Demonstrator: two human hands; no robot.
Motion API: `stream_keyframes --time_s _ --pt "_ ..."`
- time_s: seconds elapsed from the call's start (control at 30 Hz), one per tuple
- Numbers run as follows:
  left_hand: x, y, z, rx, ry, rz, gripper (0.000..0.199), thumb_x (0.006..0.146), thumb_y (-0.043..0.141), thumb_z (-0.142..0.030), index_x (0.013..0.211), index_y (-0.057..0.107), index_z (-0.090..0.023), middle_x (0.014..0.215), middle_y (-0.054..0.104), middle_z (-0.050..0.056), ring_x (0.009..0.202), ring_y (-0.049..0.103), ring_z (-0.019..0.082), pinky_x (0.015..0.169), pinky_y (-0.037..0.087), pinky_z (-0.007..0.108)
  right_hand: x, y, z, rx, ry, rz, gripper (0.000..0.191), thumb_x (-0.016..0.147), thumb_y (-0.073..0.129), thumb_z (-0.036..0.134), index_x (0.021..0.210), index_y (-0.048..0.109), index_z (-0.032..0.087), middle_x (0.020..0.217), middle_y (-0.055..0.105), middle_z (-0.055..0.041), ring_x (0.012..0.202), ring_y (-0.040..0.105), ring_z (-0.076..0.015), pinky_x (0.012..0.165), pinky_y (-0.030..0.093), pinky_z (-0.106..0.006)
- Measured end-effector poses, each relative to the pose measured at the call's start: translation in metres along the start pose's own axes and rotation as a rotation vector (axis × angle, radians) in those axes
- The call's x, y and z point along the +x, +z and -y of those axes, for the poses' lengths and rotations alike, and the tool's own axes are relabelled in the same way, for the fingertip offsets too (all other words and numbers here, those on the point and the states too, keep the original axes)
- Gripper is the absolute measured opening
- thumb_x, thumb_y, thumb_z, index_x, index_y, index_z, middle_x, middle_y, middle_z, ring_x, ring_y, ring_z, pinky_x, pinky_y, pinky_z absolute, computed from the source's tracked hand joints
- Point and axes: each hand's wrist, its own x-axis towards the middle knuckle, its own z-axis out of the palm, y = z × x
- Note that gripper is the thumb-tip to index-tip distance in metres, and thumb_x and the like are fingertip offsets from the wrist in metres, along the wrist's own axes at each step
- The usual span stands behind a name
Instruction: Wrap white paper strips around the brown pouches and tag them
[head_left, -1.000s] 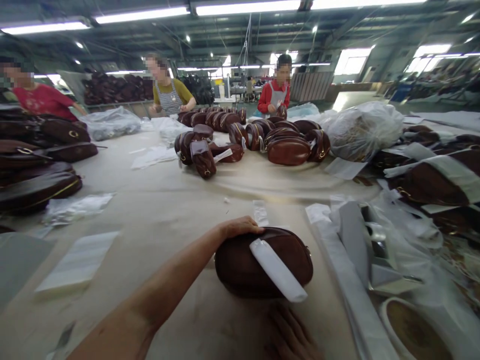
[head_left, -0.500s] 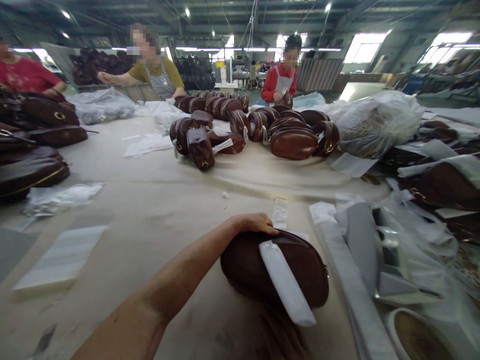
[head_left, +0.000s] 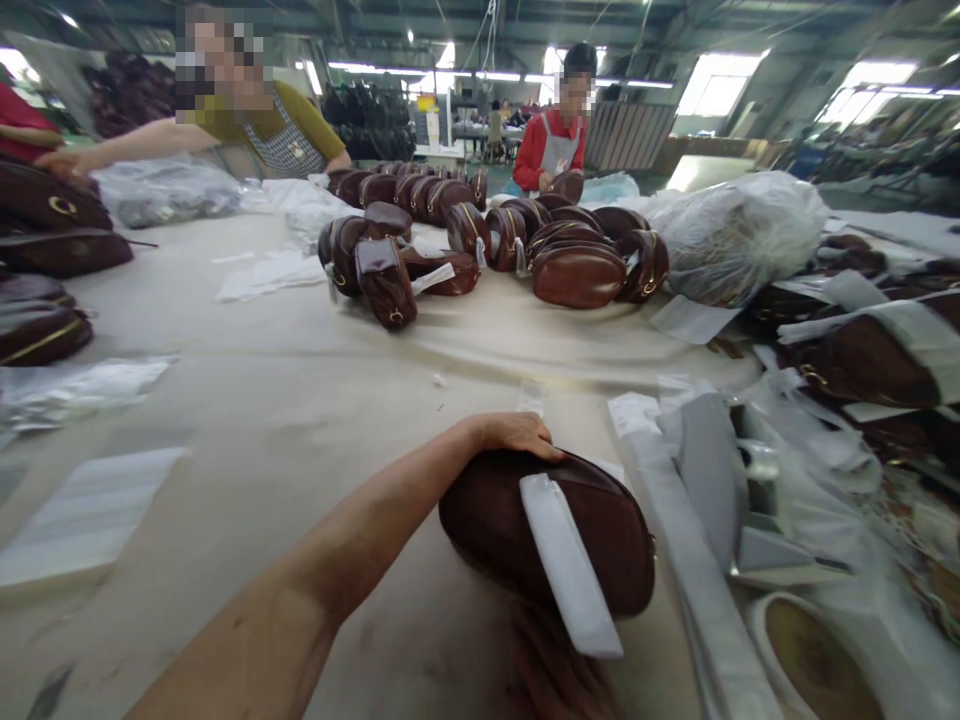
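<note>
One dark brown bag [head_left: 491, 530], gripped at its top edge by the left hand [head_left: 517, 435], with a white strip [head_left: 574, 570] aslant on its front, just beyond a shadowed right hand [head_left: 559, 668] of hold impossible to tell, and more brown bags [head_left: 577, 276] farther out.

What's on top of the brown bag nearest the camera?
A white strip lies slantwise across the bag, whose upper edge the left grip holds. The surface they cover cannot be seen.
</note>
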Motion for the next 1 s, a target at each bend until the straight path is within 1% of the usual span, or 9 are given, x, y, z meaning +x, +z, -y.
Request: stream_keyframes --time_s 0.07,0.1,0.2,0.27,0.33,0.4,0.53,0.77,1.0 --pt "0.001 0.001 0.002 -0.007 -0.02 -0.006 0.026 0.075 0.058 -0.038 0.067 0.066 -0.013 0.065 0.059 0.0 0.065 0.051 0.013 0.061 0.036 0.023 0.001 0.002 -0.001 0.016 -0.02 0.002 0.035 0.088 0.05 0.03 0.121 0.061 0.026 0.111 0.068 -0.0028 0.087 0.068 -0.0212 0.071 0.055 -0.029" --pt "-0.001 0.001 0.003 -0.015 -0.027 -0.011 0.027 0.075 0.058 -0.038 0.068 0.065 -0.014 0.065 0.059 0.0 0.065 0.051 0.013 0.061 0.036 0.023 0.0 0.004 0.0 0.02 -0.02 -0.012 0.036 0.088 0.05 0.03 0.123 0.06 0.026 0.108 0.069 -0.003 0.085 0.068 -0.021 0.072 0.055 -0.029" --pt "-0.01 -0.001 0.008 -0.056 -0.038 -0.028 0.029 0.075 0.057 -0.043 0.072 0.066 -0.015 0.066 0.058 -0.001 0.065 0.051 0.013 0.059 0.036 0.023 -0.004 0.011 0.003 0.026 0.024 -0.099 0.036 0.089 0.048 0.032 0.123 0.06 0.028 0.097 0.072 -0.003 0.068 0.067 -0.019 0.071 0.054 -0.03" --pt "-0.017 -0.002 0.013 -0.094 -0.05 -0.038 0.032 0.074 0.058 -0.046 0.072 0.064 -0.015 0.065 0.056 -0.002 0.062 0.05 0.013 0.056 0.036 0.023 -0.005 0.013 0.005 0.018 0.044 -0.124 0.034 0.089 0.046 0.033 0.119 0.062 0.028 0.094 0.073 -0.0029 0.063 0.066 -0.019 0.068 0.054 -0.032" --pt "-0.022 0.0 0.018 -0.138 -0.069 -0.051 0.035 0.073 0.057 -0.049 0.07 0.061 -0.015 0.062 0.053 -0.002 0.058 0.047 0.012 0.053 0.034 0.023 -0.005 0.011 0.004 0.008 0.032 -0.074 0.032 0.09 0.046 0.032 0.115 0.064 0.028 0.098 0.072 -0.003 0.068 0.067 -0.02 0.066 0.053 -0.032" --pt "-0.025 0.004 0.025 -0.181 -0.084 -0.06 0.039 0.072 0.056 -0.054 0.067 0.059 -0.015 0.059 0.05 -0.002 0.054 0.044 0.011 0.051 0.034 0.023 -0.002 0.006 0.002 0.005 0.001 -0.002 0.03 0.089 0.047 0.03 0.114 0.065 0.028 0.105 0.07 -0.0031 0.078 0.068 -0.021 0.068 0.054 -0.032" --pt "-0.027 0.007 0.034 -0.208 -0.078 -0.063 0.045 0.071 0.054 -0.058 0.069 0.059 -0.014 0.06 0.05 -0.002 0.055 0.044 0.011 0.051 0.035 0.023 0.003 -0.002 -0.002 0.015 -0.023 0.026 0.03 0.089 0.049 0.029 0.115 0.064 0.027 0.109 0.069 -0.0032 0.088 0.067 -0.022 0.078 0.054 -0.032" --pt "-0.021 0.001 0.032 -0.003 -0.081 -0.046 0.037 0.079 0.051 -0.05 0.074 0.062 -0.014 0.071 0.055 -0.001 0.07 0.05 0.013 0.061 0.037 0.021 0.006 0.002 0.001 0.005 -0.026 -0.028 0.032 0.089 0.05 0.025 0.119 0.062 0.027 0.111 0.068 -0.001 0.096 0.065 -0.0196 0.094 0.048 -0.032" --pt "-0.02 -0.001 0.02 0.283 -0.131 -0.034 0.033 0.082 0.053 -0.042 0.096 0.062 -0.014 0.102 0.064 0.006 0.087 0.056 0.017 0.072 0.04 0.022 0.009 0.003 0.004 0.021 -0.04 -0.041 0.032 0.088 0.051 0.023 0.119 0.062 0.027 0.11 0.069 -0.0019 0.096 0.066 -0.0204 0.093 0.049 -0.032"
